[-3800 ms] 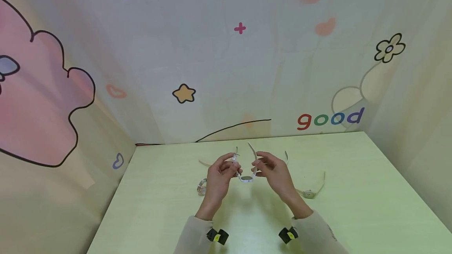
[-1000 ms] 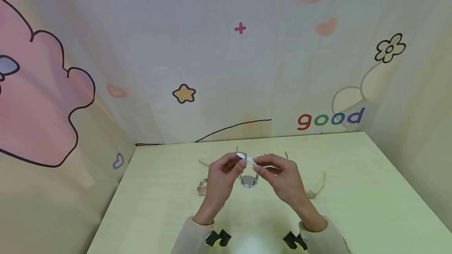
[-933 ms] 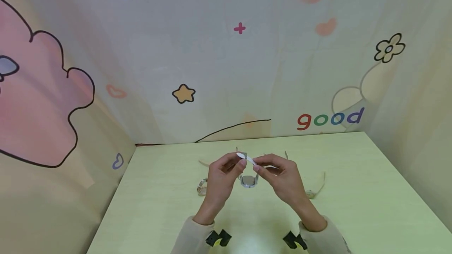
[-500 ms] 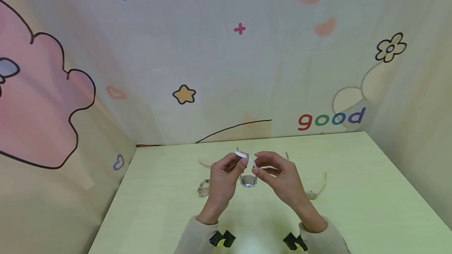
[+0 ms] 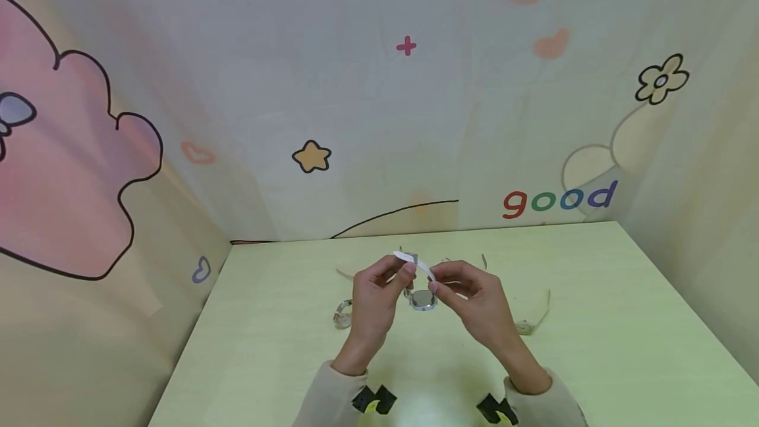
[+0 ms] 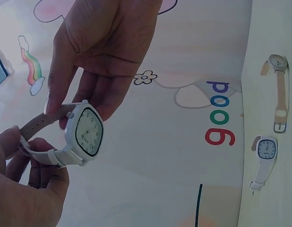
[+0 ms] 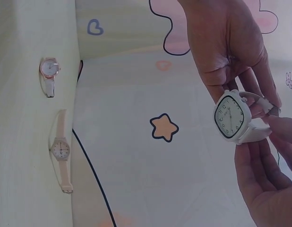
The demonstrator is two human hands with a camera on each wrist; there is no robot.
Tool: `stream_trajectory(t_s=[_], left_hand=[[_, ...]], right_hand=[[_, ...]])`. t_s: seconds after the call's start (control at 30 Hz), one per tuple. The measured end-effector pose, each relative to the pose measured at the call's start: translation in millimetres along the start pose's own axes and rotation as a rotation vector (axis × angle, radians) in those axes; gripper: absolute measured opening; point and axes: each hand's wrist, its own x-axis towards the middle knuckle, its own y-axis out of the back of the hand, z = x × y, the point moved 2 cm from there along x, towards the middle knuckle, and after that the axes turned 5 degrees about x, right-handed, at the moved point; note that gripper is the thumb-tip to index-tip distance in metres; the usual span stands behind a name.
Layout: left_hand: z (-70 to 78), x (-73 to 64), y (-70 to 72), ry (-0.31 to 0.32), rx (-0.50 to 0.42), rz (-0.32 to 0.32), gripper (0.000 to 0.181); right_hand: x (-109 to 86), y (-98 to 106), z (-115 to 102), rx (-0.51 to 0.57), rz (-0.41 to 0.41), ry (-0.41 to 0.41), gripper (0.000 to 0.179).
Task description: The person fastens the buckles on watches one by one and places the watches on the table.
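Both hands hold a white wristwatch point(image 5: 423, 300) above the table, its strap bent into a loop with the two ends together. The square-cornered dial with black numerals shows in the left wrist view, where the watch face point(image 6: 90, 131) points away from the hands. My left hand point(image 5: 373, 298) pinches the strap where its ends overlap. My right hand point(image 5: 474, 298) pinches the strap point(image 5: 424, 268) between thumb and fingers on the other side. In the right wrist view the strap's buckle area point(image 7: 271, 108) is partly hidden by fingers.
A metal-banded watch point(image 5: 342, 318) lies on the table point(image 5: 249, 361) at left, and another watch point(image 5: 524, 327) at right. In the left wrist view lies a smaller white watch point(image 6: 267, 148); in the right wrist view, a pale pink one point(image 7: 62, 150). A printed cloth point(image 5: 367, 97) hangs behind.
Several seconds ago the strap's ends stood apart, one in each hand; now they meet in a loop. Over the last second both hands have stayed nearly still, with the watch shifting slightly.
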Motion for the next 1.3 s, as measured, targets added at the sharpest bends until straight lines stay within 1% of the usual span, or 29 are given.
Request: stream_trajectory(t_s=[0.2, 0.43, 0.53, 0.67, 0.77, 0.93, 1.03, 1.13, 1.3], left_hand=[[0.0, -0.5, -0.1, -0.006, 0.004, -0.030, 0.021], [-1.6, -1.5, 0.6, 0.009, 0.034, -0.048, 0.019], [-2.4, -2.4, -0.7, 0.016, 0.045, -0.070, 0.020], [-3.5, -3.4, -2.1, 0.016, 0.059, -0.091, 0.021], [-4.0, -3.4, -1.8, 0.009, 0.054, -0.073, 0.022], [-3.6, -2.8, 0.1, 0.003, 0.012, -0.029, 0.022], [-2.6, -3.1, 0.6, 0.002, -0.002, -0.028, 0.023], [-2.6, -3.6, 0.9, -0.001, 0.010, -0.034, 0.024], [-4.6, -3.3, 2.1, -0.005, 0.042, -0.044, 0.022]], right_hand=[[0.9, 0.5, -0.8, -0.012, 0.008, 0.009, 0.019], [2.6, 0.7, -2.8, -0.008, 0.015, 0.038, 0.019], [3.7, 0.4, -5.0, -0.003, 0.009, 0.052, 0.019], [3.3, -0.5, -5.7, 0.003, -0.005, 0.048, 0.020], [1.7, -1.1, -4.0, 0.012, -0.014, 0.040, 0.023], [0.8, -1.6, -2.0, 0.021, -0.021, 0.042, 0.022], [1.3, -2.5, -1.8, 0.018, -0.030, 0.039, 0.023], [1.8, -4.3, -1.9, 0.013, -0.043, 0.039, 0.022], [1.5, -5.4, -2.2, -0.013, -0.037, 0.076, 0.018]])
